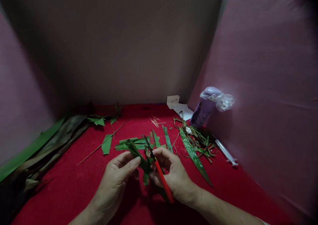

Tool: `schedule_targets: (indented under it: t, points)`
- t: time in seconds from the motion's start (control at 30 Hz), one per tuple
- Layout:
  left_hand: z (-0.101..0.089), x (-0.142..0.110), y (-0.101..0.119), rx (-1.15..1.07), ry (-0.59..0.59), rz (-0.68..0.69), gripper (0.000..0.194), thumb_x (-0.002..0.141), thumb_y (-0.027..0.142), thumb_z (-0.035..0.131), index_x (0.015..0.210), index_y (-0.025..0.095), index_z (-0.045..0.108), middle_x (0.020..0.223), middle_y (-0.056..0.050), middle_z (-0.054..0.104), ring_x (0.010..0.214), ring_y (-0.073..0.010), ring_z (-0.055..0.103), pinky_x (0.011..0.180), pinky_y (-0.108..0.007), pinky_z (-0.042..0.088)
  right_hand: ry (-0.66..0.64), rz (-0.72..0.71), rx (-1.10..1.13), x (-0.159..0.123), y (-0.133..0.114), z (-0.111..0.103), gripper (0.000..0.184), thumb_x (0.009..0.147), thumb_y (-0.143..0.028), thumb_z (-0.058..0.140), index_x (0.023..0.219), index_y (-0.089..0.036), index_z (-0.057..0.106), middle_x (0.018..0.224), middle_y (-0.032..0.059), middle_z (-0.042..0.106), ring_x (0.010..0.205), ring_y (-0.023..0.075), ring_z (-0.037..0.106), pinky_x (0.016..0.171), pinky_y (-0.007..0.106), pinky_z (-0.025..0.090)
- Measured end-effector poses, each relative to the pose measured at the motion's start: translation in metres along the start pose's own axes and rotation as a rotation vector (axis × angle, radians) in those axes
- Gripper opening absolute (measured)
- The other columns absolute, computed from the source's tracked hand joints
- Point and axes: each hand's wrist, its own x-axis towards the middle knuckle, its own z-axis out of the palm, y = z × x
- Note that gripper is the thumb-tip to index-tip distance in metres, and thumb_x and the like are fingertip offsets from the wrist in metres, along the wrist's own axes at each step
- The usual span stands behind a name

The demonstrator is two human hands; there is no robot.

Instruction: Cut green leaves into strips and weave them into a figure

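This looks like a small craft corner: a red worktop point(67, 188) under the hands point(116, 176), cut leaves point(106, 145) past them, walls point(124, 46) ahead and on both sides.

Lit dimly overall, from a source outside the frame. Darkens to near black at the upper right corner and lower left. Casts soft shadows onto the red surface point(62, 188) beneath the left hand point(118, 175) and right hand point(177, 177). Shows strong glare on the clear plastic wrap point(225, 102) and smaller glints along 1 long leaf point(193, 156). Stretches the 2 pink walls point(265, 69) toward the frame edges. Holds fair sharpness near the centre; turns soft at the far sides. Leaves marks on the white card point(173, 100) too small to read.
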Motion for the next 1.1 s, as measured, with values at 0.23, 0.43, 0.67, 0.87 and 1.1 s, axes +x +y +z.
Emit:
schedule_targets:
  t: [0.23,0.43,0.67,0.87,1.1]
  points:
    - [-0.0027,0.0008,-0.002,-0.046,-0.099,-0.031,0.014,0.067,0.024,0.076,0.074,0.014,0.07,0.067,0.0,0.066,0.058,-0.0098,0.053,0.057,-0.019,0.044,-0.008,-0.018,-0.006,-0.0047,0.0004,-0.0011,0.034,0.056,-0.002,0.063,0.084,-0.02,0.054,0.066,-0.007,0.053,0.061,0.0094,0.05,0.057,0.021,0.042]
    - [-0.0018,0.0016,-0.0035,-0.041,-0.094,-0.021,0.014,0.07,0.024,0.074,0.08,0.014,0.07,0.067,0.001,0.062,0.056,-0.0086,0.048,0.054,-0.019,0.042,-0.036,-0.024,0.036,-0.008,0.0019,-0.001,0.029,0.061,-0.008,0.065,0.085,-0.02,0.054,0.067,-0.006,0.055,0.06,0.0092,0.051,0.055,0.02,0.04]
    - [-0.0013,0.003,-0.0005,-0.059,-0.033,-0.013,0.013,0.067,0.024,0.076,0.073,0.014,0.068,0.067,0.001,0.062,0.056,-0.0091,0.05,0.053,-0.02,0.043,-0.058,0.033,0.064,-0.0071,-0.0004,-0.0004,0.033,0.056,-0.005,0.062,0.083,-0.02,0.051,0.065,-0.0071,0.056,0.059,0.0101,0.054,0.056,0.022,0.041]
    - [-0.0022,0.0043,-0.0013,-0.082,-0.026,-0.022,0.013,0.068,0.023,0.076,0.073,0.015,0.068,0.067,0.001,0.062,0.056,-0.0094,0.052,0.053,-0.02,0.044,-0.055,0.041,0.072,-0.0051,0.0021,-0.0007,0.036,0.054,-0.002,0.061,0.084,-0.019,0.051,0.063,-0.0088,0.05,0.056,0.0084,0.049,0.055,0.021,0.04]
    - [-0.006,0.001,0.0004,-0.093,-0.042,-0.006,0.012,0.065,0.024,0.078,0.071,0.017,0.071,0.067,0.0,0.064,0.059,-0.0103,0.053,0.058,-0.02,0.046,-0.047,-0.217,-0.218,-0.0064,0.0018,-0.0075,0.033,0.063,-0.003,0.057,0.09,-0.021,0.052,0.067,-0.0047,0.055,0.057,0.0105,0.048,0.054,0.023,0.041]
